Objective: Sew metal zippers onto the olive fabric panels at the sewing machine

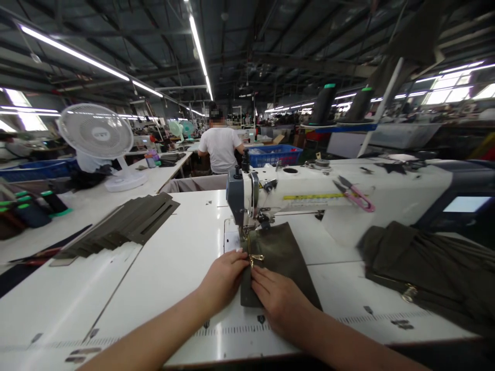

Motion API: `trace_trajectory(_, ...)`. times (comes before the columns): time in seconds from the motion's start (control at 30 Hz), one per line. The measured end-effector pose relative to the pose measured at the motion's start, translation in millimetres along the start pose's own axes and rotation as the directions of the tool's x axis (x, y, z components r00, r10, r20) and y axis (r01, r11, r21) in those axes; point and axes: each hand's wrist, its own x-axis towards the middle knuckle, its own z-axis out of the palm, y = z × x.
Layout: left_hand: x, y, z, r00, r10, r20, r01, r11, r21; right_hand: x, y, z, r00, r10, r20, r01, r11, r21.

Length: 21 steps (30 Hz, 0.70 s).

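Observation:
A dark olive fabric panel [284,263] lies under the needle area of the white sewing machine [305,185]. A zipper with a gold pull [256,257] runs along its left side. My left hand [226,275] is closed at the panel's left edge, its fingertips gripping the cloth just in front of the presser foot [244,234]. My right hand [280,299] lies on the panel to the right of the zipper, fingers stretched out flat and thumb hidden. The fingertips of both hands are close to the zipper pull.
Stacked olive pieces [124,224] lie on the left. Bunched olive fabric [417,273] with a zipper lies on the right. Pink-handled thread snips [356,195] rest on the machine. A white fan [98,136] and thread cones [34,206] stand left. A person in white [221,147] sits ahead.

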Motion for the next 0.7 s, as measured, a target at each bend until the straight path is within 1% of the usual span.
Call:
trace_trajectory(0.13, 3, 1, -1.3, 0.996, 0.067, 0.052, -0.069, 0.996, 0.05, -2, -1, 0, 0.998, -0.013, -0.066, 0.013, 1.0, -0.004)
trace_trajectory(0.23, 4, 0, -1.8, 0.995, 0.084, 0.058, -0.088, 0.994, 0.068, -2, 0, 1, 0.996, 0.004, -0.085, -0.004, 1.0, 0.002)
trace_trajectory(0.4, 10, -4, -0.5, 0.994, 0.093, 0.051, -0.097, 0.992, 0.08, 0, 8, 2, 0.999, 0.024, -0.047, -0.022, 0.998, 0.06)
trace_trajectory(0.53, 15, -12, 3.3, 0.992, 0.12, 0.034, -0.122, 0.99, 0.069, 3, 15, 1, 0.999, 0.047, 0.007, -0.047, 0.991, 0.127)
trace_trajectory(0.7, 22, -21, 6.1, 0.992, 0.126, 0.007, -0.126, 0.99, 0.056, 9, 25, 1, 0.998, 0.055, 0.016, -0.057, 0.984, 0.166)
